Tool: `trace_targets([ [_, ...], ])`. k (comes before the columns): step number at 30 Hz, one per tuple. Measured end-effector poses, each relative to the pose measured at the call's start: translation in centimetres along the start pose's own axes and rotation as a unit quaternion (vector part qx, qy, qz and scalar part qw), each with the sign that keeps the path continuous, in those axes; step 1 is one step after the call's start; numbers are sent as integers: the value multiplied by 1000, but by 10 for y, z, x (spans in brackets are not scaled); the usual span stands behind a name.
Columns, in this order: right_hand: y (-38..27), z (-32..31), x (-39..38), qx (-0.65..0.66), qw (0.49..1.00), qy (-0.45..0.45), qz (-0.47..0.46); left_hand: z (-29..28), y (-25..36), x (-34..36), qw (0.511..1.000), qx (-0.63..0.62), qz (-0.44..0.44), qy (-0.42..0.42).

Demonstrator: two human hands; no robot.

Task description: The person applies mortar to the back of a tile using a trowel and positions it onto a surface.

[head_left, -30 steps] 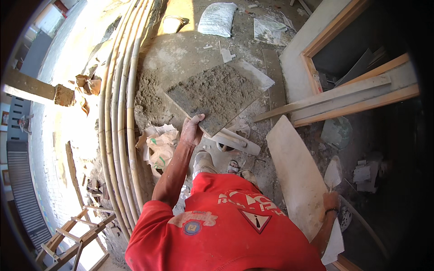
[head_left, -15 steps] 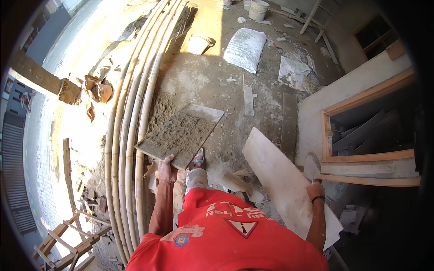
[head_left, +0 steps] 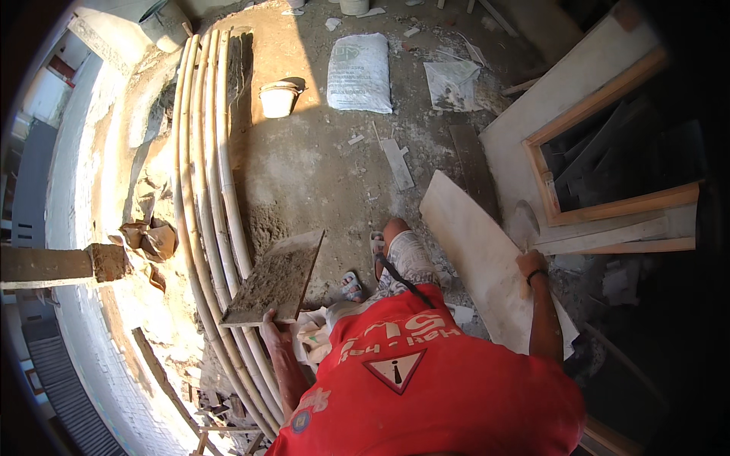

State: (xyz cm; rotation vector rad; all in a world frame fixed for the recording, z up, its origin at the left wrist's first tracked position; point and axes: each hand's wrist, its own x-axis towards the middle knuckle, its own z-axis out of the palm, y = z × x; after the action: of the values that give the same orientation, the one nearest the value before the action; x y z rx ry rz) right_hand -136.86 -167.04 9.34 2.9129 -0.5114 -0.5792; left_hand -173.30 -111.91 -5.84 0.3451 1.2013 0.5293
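Mortar [head_left: 266,287] lies rough and grey-brown over most of a flat board [head_left: 303,242], leaving the far end of the board mostly bare. The left hand [head_left: 277,328] pinches the board at its near edge, with the thumb on top (the other fingers are hard to make out under the edge). The board sits in front of the person, to the left, and in this view its left corner overlaps a row of long poles [head_left: 199,175]; whether the two touch, I cannot tell.

The right hand [head_left: 531,263], with a dark band [head_left: 537,273] at the wrist, is curled around the handle of a trowel [head_left: 524,222], whose blade points away from the body. A long pale panel [head_left: 475,254] slants below that hand and the forearm; I cannot tell whether either one touches it.

A red shirt [head_left: 449,380] fills the lower middle, and a foot in a sandal [head_left: 351,287] shows to the right of the board. Farther off on the ground [head_left: 296,190] are a full white sack [head_left: 359,74] and, to its left, a pale bucket [head_left: 278,101]. On the right stands a wall with a wooden window frame [head_left: 536,163].
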Motion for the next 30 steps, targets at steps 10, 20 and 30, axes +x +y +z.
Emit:
trace_targets([
  [10,-79,82,179,-3,996,-71,52,197,-3,125,998,-51,-10,37],
  [20,-230,-16,317,-23,985,-173,5,435,43,215,998,-47,24,29],
  [30,-439,-108,430,-1,992,-117,52,672,128,346,999,-13,51,-15],
])
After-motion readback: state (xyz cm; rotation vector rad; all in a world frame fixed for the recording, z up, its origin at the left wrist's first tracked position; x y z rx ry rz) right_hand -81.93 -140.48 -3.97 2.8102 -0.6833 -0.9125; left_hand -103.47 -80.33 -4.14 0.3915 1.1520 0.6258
